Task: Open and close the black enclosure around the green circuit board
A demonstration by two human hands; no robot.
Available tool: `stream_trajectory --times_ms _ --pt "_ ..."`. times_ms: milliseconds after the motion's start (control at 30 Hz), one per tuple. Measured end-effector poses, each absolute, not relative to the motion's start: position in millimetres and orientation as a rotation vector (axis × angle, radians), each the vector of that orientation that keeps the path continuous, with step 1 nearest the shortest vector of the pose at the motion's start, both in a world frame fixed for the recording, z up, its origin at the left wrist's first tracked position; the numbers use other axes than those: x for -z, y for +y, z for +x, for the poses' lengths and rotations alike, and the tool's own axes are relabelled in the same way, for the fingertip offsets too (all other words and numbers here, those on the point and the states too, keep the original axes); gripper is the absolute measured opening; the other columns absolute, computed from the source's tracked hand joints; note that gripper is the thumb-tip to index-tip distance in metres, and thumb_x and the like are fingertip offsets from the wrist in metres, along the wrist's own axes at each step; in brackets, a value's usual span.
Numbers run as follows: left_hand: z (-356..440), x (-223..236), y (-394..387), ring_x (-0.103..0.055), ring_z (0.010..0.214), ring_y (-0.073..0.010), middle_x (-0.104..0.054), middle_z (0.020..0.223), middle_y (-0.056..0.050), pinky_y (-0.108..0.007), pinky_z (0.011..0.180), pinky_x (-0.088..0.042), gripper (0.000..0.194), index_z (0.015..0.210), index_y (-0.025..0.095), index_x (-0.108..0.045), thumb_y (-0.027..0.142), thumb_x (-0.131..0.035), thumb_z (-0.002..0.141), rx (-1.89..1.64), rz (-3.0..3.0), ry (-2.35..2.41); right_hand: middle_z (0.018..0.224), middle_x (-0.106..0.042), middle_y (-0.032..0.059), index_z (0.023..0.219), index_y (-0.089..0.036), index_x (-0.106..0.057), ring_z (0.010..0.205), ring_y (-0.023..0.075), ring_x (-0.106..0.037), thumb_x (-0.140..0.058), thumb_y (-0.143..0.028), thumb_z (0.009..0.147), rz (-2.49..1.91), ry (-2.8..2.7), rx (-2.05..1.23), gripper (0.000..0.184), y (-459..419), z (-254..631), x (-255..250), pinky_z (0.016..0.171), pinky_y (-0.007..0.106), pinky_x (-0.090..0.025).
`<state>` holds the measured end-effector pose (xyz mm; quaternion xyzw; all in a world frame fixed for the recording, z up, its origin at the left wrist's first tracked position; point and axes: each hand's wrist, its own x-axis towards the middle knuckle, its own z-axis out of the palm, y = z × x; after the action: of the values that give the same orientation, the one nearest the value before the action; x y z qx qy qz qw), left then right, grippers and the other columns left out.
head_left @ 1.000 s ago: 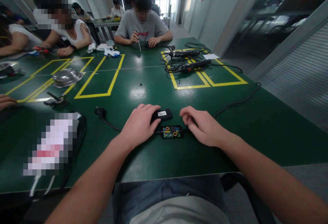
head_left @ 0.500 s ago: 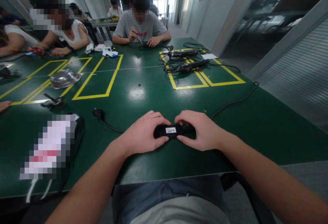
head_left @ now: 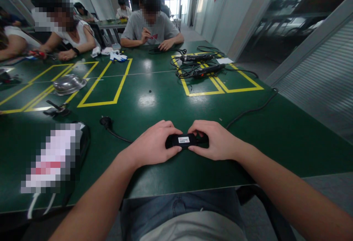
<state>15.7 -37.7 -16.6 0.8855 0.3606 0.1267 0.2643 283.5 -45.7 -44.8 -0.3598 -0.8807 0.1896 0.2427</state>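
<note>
A black power adapter (head_left: 184, 140) with a small white printed label lies on the green table in front of me. My left hand (head_left: 156, 141) has its thumb and fingers closed around the adapter's left end. At the right end, my right hand (head_left: 213, 140) grips it between thumb and curled fingers. The adapter's two ends are partly covered by my hands. From the left side a short cord leads to a black plug (head_left: 106, 122) lying on the table. A dark cable (head_left: 248, 111) runs off from behind my right hand toward the table's right edge.
Left of me sits a blurred-out pink and white object (head_left: 52, 158). Beyond it are a black clamp-like part (head_left: 57, 109) and a metal bowl (head_left: 69, 84). Corded black tools (head_left: 208, 71) lie on yellow-taped areas at the right. Co-workers sit across and to the left.
My right hand has shifted slightly left along the adapter; my left hand stays put. A co-worker's hand at the left edge has nearly gone out of view.
</note>
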Motion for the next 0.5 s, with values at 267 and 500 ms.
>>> stream_trajectory --times_ms 267,500 --pt "15.7 18.6 -38.0 -0.07 0.115 -0.0289 -0.075 0.117 -0.008 -0.043 0.104 -0.056 0.033 0.125 0.021 -0.079 0.027 -0.081 0.094 -0.361 2.403 0.979 0.092 -0.072 0.0038 0.102 -0.021 -0.067 0.076 0.0185 -0.064 -0.08 -0.028 0.089 -0.995 -2.41 -0.498 0.02 -47.2 282.3 43.0 0.068 0.03 -0.048" --pt "17.0 17.7 -38.5 -0.07 0.114 -0.0287 -0.075 0.115 -0.008 -0.042 0.102 -0.056 0.029 0.123 0.02 -0.078 0.025 -0.081 0.094 -0.363 2.416 0.974 0.089 -0.071 0.0023 0.101 -0.021 -0.067 0.074 0.0183 -0.065 -0.081 -0.028 0.087 -0.983 -2.399 -0.486 0.021 -45.7 284.0 47.9 0.068 0.03 -0.048"
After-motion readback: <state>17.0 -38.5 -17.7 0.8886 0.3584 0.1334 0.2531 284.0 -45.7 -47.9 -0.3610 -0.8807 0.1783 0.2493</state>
